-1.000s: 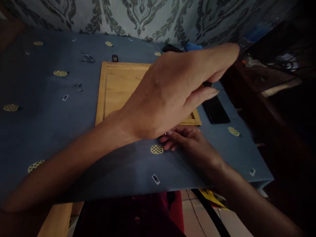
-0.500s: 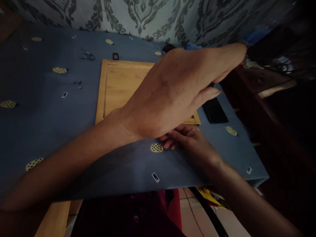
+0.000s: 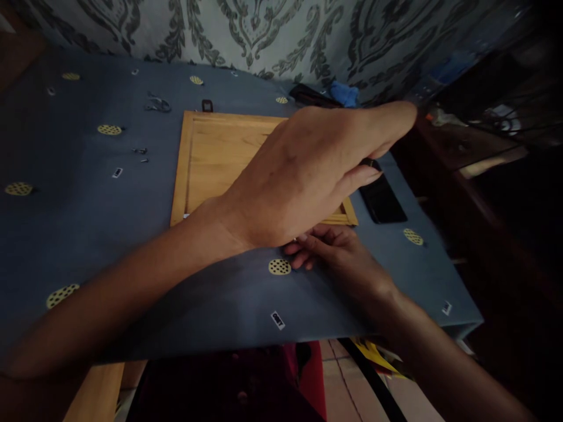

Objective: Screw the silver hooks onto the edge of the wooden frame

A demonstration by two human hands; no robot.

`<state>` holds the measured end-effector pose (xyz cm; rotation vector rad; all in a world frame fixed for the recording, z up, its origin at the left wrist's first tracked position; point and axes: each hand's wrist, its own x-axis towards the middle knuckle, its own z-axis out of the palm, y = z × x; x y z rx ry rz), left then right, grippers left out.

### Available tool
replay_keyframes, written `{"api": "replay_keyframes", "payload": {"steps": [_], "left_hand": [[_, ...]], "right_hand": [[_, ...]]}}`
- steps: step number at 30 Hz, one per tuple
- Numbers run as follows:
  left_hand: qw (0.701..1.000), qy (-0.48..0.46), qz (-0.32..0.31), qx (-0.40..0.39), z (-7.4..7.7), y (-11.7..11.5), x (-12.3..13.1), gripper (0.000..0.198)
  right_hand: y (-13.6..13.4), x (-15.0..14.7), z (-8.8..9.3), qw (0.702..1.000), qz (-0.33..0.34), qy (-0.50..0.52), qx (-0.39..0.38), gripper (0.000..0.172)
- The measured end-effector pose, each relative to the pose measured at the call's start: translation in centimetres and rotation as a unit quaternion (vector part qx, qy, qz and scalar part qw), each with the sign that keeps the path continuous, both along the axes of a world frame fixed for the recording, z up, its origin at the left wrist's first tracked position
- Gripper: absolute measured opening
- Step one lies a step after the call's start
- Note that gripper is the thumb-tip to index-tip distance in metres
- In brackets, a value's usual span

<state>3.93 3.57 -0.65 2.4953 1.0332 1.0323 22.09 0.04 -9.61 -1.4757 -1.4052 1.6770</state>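
My left hand (image 3: 303, 170) reaches across the wooden framed panel (image 3: 220, 149), back of the hand towards me. Its fingers are closed; the small dark end of something (image 3: 368, 162) shows beside the thumb, the rest hidden by the hand. Just below, my right hand (image 3: 329, 246) is at the panel's near edge with thumb and fingers pinched together. Whatever lies between those fingertips is too small and too covered to name. The panel lies flat on the blue patterned cloth (image 3: 88, 234), its middle and near edge partly covered by my left hand and wrist.
Right of the panel lies a black phone (image 3: 385, 199). Small screws (image 3: 141, 151) and a clear plastic-looking piece (image 3: 157, 104) lie to the left. Beyond the panel are a small brown square piece (image 3: 207, 105), a dark pouch-like thing (image 3: 312, 95) and a blue cloth (image 3: 344, 93).
The view has tilted slightly, so the table sits a little lower in the picture. My left hand has turned slightly, its fingers shifting left; my right hand keeps its pinch.
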Motion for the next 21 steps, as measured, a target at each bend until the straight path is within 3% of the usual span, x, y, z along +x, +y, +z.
{"api": "replay_keyframes", "payload": {"steps": [15,21], "left_hand": [[0.996,-0.011,-0.074,0.045,-0.3,0.6,-1.1,0.013],[0.993,-0.045,-0.107,-0.016,-0.6,1.1,-1.2,0.011]], "right_hand": [[0.0,0.0,-0.3,0.999,-0.014,0.029,-0.014,0.041],[0.0,-0.1,-0.4,0.999,-0.011,0.035,-0.01,0.04]]}}
